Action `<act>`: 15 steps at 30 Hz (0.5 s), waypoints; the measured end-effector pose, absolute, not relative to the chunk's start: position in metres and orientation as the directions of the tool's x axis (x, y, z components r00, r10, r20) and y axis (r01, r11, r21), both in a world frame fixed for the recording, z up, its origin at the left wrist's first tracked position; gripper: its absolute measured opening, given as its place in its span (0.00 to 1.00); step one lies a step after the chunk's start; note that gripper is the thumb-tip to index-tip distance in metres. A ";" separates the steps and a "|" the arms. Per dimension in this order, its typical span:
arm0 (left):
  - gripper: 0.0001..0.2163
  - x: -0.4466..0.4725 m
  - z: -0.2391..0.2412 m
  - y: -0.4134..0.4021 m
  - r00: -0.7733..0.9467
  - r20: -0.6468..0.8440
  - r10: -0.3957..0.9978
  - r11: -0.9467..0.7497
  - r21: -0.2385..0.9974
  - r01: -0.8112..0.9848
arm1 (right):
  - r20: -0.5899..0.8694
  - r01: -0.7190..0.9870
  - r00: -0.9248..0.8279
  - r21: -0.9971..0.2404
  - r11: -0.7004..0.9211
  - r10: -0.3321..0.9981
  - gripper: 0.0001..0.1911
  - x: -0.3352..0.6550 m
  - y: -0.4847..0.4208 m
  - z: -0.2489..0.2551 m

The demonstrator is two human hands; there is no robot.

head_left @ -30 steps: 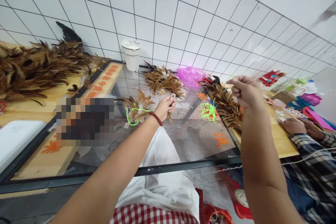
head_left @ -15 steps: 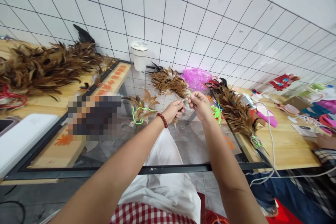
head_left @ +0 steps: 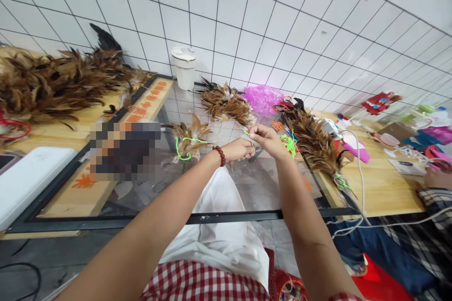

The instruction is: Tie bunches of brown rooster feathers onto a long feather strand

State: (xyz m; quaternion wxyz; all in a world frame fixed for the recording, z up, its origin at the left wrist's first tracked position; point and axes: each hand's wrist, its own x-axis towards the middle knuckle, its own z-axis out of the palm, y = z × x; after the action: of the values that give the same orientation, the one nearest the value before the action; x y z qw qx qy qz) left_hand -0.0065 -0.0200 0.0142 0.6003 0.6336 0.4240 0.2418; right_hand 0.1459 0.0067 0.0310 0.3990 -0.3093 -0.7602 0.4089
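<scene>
Green string [head_left: 252,144] | right hand [head_left: 267,139]: pinching | left hand [head_left: 238,149]: gripping feathers [head_left: 231,164]

Feather tuft [head_left: 231,164]: mostly hidden by the left hand [head_left: 240,149]. Left: dark object [head_left: 129,150], pixelated beyond recognition; feather pile [head_left: 52,84], cut off. Right: co-worker's sleeve [head_left: 436,202], cropped.

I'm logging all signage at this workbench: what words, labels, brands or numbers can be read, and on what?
Nothing reads clearly enough to quote.
Orange characters in a row along the left wooden board: too small and slanted.
Large orange character near that board's near end: too blurred.
Orange character near the purple plastic: too small.
Orange mark beside the right forearm: too blurred.
</scene>
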 end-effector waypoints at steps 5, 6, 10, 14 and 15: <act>0.08 -0.008 0.018 -0.021 0.596 -0.221 0.772 0.128 0.972 0.196 | 0.148 -0.003 -0.446 -0.987 0.163 0.883 0.18 0.149 0.015 0.013; 0.08 -0.008 0.018 -0.021 0.600 -0.224 0.768 0.146 0.973 0.177 | 0.117 -0.015 -0.445 -0.992 0.124 0.888 0.19 0.148 0.015 0.011; 0.09 -0.008 0.019 -0.021 0.607 -0.222 0.763 0.230 0.971 0.066 | 0.076 -0.066 -0.394 -0.996 0.055 0.916 0.20 0.142 0.013 0.008; 0.09 -0.008 0.018 -0.020 0.618 -0.213 0.757 0.306 0.951 -0.047 | 0.048 -0.125 -0.348 -0.992 0.004 0.936 0.20 0.139 0.014 0.005; 0.09 -0.008 0.017 -0.020 0.616 -0.213 0.758 0.318 0.946 -0.065 | 0.033 -0.137 -0.347 -0.990 -0.016 0.937 0.20 0.138 0.014 0.005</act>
State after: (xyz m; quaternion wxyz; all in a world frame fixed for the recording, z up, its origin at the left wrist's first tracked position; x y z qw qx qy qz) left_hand -0.0084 -0.0198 0.0174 0.7383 0.5129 0.3378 0.2788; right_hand 0.1379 0.0141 0.0046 0.4391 -0.3659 -0.5470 0.6117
